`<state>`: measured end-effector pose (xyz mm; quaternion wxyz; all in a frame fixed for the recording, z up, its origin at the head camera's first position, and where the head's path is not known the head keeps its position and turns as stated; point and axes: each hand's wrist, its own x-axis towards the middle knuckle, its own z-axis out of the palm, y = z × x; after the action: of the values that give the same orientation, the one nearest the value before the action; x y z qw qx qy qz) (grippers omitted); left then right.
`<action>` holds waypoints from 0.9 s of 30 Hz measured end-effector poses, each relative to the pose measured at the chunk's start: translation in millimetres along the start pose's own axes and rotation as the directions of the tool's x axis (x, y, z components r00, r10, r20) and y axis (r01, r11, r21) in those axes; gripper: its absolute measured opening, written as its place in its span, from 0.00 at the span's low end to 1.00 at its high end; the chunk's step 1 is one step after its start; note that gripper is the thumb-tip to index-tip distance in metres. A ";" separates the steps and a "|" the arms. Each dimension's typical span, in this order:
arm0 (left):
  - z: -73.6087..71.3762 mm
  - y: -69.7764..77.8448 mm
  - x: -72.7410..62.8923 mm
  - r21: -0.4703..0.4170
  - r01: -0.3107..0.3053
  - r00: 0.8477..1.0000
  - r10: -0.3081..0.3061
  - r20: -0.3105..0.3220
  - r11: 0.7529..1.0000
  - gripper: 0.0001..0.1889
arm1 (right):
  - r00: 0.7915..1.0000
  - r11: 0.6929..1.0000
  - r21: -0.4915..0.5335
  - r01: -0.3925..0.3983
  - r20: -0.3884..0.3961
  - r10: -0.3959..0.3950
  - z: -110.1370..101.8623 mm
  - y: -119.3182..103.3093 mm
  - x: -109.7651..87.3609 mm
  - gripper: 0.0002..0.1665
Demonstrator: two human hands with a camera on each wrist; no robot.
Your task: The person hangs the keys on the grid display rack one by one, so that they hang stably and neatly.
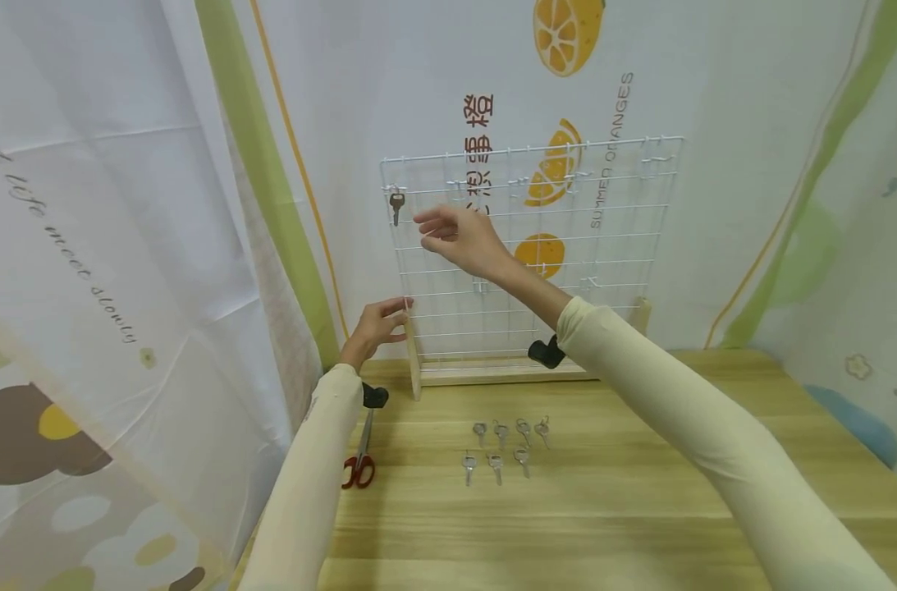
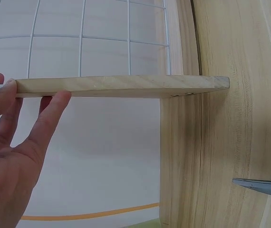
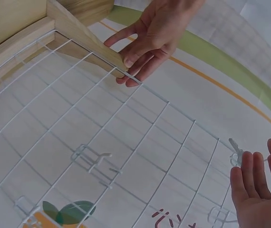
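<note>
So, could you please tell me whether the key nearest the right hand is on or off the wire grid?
On: in the head view, the key hangs from a hook on the wire grid, apart from the right hand.

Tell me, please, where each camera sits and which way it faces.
Head: worn on the head, facing forward and down at the white wire grid and silver metal keys; left hand, right hand and cream fabric sleeves show.
Left wrist: worn there, facing the pale wooden side post; only the left hand shows.
Right wrist: worn there, facing across the grid; both hands show.
Shared: head and right wrist views both show the hanging metal key.
</note>
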<state>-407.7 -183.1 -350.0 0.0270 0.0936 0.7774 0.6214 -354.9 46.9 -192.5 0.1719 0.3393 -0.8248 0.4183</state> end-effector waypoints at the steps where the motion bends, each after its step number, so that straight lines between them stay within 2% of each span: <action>1: -0.2 -0.4 0.1 0.002 0.001 1.000 -0.001 0.002 1.000 0.22 | 1.000 1.000 0.002 0.002 0.003 -0.002 -0.5 0.6 -2.8 0.20; 13: -0.1 -1.1 3.5 -0.010 0.019 1.000 -0.019 0.005 1.000 0.22 | 0.999 1.000 0.024 0.002 0.041 -0.003 -9.3 12.2 -32.2 0.20; 20: -0.3 -2.4 5.9 -0.020 0.018 1.000 -0.018 0.004 1.000 0.22 | 0.995 0.999 0.025 -0.020 0.098 0.017 -11.8 23.9 -48.6 0.20; 27: 0.3 -2.0 3.9 -0.011 0.017 1.000 -0.017 -0.001 1.000 0.22 | 0.992 0.999 -0.049 -0.013 0.129 0.019 -11.7 37.9 -69.4 0.20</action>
<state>-411.6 -182.5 -351.8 0.0326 0.0865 0.7746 0.6256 -332.2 101.0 -246.7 0.1229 0.3549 -0.8466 0.3770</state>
